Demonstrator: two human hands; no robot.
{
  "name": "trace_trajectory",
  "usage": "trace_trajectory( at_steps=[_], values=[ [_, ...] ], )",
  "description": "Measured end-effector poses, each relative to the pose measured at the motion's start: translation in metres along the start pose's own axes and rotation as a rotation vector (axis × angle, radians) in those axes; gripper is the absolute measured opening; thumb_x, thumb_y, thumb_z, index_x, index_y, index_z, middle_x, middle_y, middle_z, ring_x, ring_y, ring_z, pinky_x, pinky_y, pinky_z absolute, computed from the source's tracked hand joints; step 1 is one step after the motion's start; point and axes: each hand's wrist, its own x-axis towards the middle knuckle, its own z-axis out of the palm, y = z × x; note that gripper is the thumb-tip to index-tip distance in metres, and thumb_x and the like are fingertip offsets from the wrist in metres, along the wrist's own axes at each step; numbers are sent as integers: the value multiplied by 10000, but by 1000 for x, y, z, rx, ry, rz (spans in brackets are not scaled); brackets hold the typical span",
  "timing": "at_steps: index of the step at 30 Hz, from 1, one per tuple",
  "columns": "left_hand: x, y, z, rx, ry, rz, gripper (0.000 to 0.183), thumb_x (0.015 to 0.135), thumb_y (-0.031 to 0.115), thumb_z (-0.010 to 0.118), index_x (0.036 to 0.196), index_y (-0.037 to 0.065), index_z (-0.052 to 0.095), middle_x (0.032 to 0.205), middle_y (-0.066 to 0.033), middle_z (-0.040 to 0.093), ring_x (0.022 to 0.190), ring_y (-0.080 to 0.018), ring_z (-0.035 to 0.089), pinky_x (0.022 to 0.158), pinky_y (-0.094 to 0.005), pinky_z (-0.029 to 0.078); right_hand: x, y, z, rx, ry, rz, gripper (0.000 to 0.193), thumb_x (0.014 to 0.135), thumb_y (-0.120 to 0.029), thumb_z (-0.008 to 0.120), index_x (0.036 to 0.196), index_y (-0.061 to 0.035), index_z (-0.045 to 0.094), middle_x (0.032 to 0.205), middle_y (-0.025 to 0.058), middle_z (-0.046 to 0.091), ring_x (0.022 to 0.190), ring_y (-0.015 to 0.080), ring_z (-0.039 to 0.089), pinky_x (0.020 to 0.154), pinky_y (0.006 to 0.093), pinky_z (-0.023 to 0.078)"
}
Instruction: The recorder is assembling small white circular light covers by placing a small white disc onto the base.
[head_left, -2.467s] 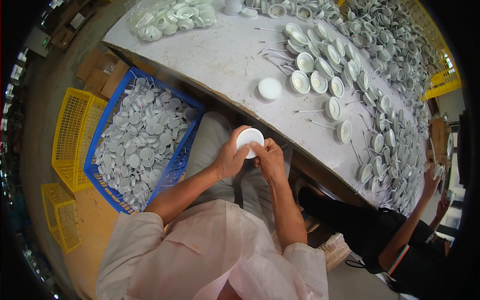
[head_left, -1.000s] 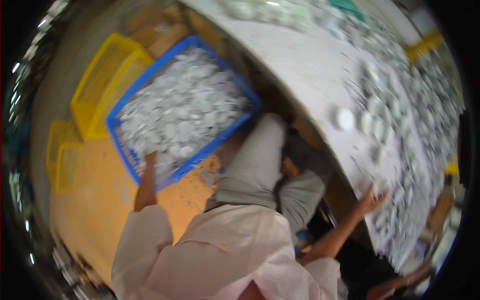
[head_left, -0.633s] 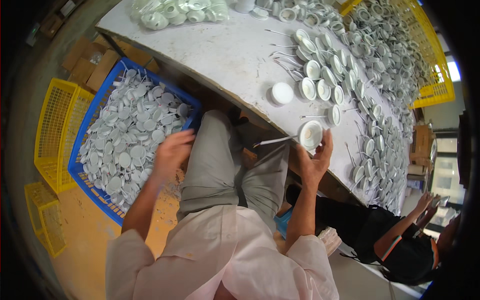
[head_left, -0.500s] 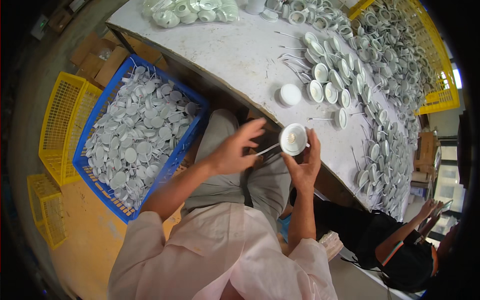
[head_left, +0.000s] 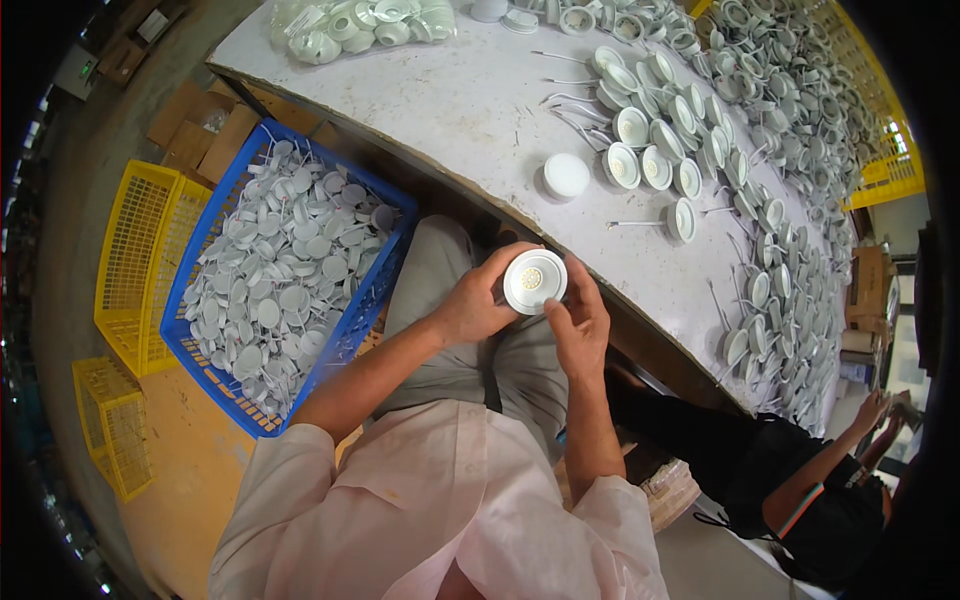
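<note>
A: Where is the lamp fitting (head_left: 535, 281)?

B: Slightly right of the frame's centre and a touch above it, in front of the near edge of the worktop (head_left: 440, 130).

A: And how does it lie against the fingers?

B: The left hand (head_left: 478, 303) is grasping it by the left side of its rim, fingers running up along the upper left. The right hand (head_left: 583, 330) has its thumb tip on the lower right of the rim — its other fingers curve beside the right edge, though I can't tell whether they press on it.

A: What does it look like?

B: Round and white, its open face turned up to the camera. Inside the rim is a shallow, ringed recess, with a small yellowish, dotted disc in the middle.

A: Anything similar about?

B: Plenty — wired white fittings (head_left: 622, 165) spread over the upper right of the frame, a smooth white dome (head_left: 566, 176) left of them, and a blue basket (head_left: 375, 300) of round pieces on the left.
</note>
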Motion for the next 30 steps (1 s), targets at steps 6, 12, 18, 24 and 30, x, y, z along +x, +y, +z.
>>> trace_trajectory(
  at_steps=[6, 12, 18, 24, 30],
  values=[
    [-1, -5, 5, 3, -5, -50, 700, 729, -31, 649, 1369, 69, 382, 1291, -141, 529, 1209, -234, 518, 996, -339, 422, 9, 9, 2, -79, 145, 140, 309, 884, -25, 572, 1187, 35, 567, 1085, 86, 631, 1021, 153, 585, 888, 272, 456],
    [-2, -6, 6, -135, -47, -40, 717, 708, 6, 604, 1380, 48, 359, 1259, -153, 526, 1178, -228, 519, 985, -328, 416, 10, 16, 5, -147, 199, 78, 234, 879, -39, 596, 1103, 30, 608, 961, 47, 648, 841, 85, 582, 761, 220, 467],
    [-2, -6, 7, -81, 0, -106, 595, 785, 75, 543, 1359, 34, 390, 1220, -143, 556, 1128, -212, 542, 963, -326, 431, 9, 23, 7, -268, 215, 26, 212, 862, -45, 603, 1068, 3, 629, 948, 32, 628, 843, 79, 569, 669, 207, 465],
    [-1, -20, 12, -24, 82, -74, 480, 832, 46, 474, 1310, 25, 443, 1167, -148, 589, 1075, -220, 572, 928, -331, 451, 8, 25, 10, -252, 241, 58, 205, 856, -51, 609, 1054, -1, 630, 943, 35, 624, 831, 79, 567, 656, 207, 465],
    [-1, -21, 13, 10, 79, -73, 452, 843, 38, 464, 1294, 26, 455, 1110, -146, 611, 1037, -216, 584, 916, -328, 455, 6, 27, 12, -292, 261, 49, 201, 852, -51, 616, 1046, 2, 627, 941, 39, 626, 832, 83, 576, 651, 213, 474]
  ],
)
